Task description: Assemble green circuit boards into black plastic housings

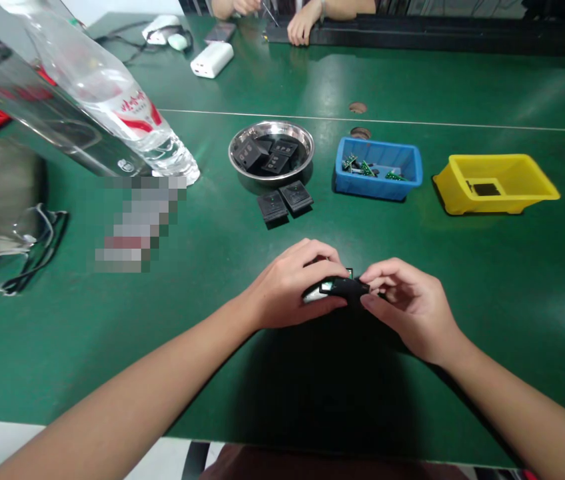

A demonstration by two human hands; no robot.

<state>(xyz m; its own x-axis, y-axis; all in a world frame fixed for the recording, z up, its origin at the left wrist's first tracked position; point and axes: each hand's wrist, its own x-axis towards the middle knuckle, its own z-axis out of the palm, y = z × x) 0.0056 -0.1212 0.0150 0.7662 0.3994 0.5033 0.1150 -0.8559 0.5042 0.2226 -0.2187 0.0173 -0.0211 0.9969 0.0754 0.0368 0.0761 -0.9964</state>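
Between my hands, just above the green table, is a small black plastic casing (pixel 346 288) with a bit of green circuit board showing at its edges. My left hand (pixel 298 283) grips its left side, where something whitish shows under the fingers. At the right end, the thumb and forefinger of my right hand (pixel 410 303) pinch the casing. Fingers cover much of it, so its full shape is hidden. Beyond my left hand lie two black plastic pieces (pixel 285 203) side by side, in front of a steel bowl (pixel 247 179) holding several black marked parts.
A blue bin (pixel 377 189) holds small green circuit boards. Right of it stands a yellow bin (pixel 500 203) with a dark piece inside. Tall bottles (pixel 132 113), glasses (pixel 37 247) and a bag (pixel 0 180) occupy the left. Across the table (pixel 462 87), another person's hands (pixel 305 23) touch a long black bar.
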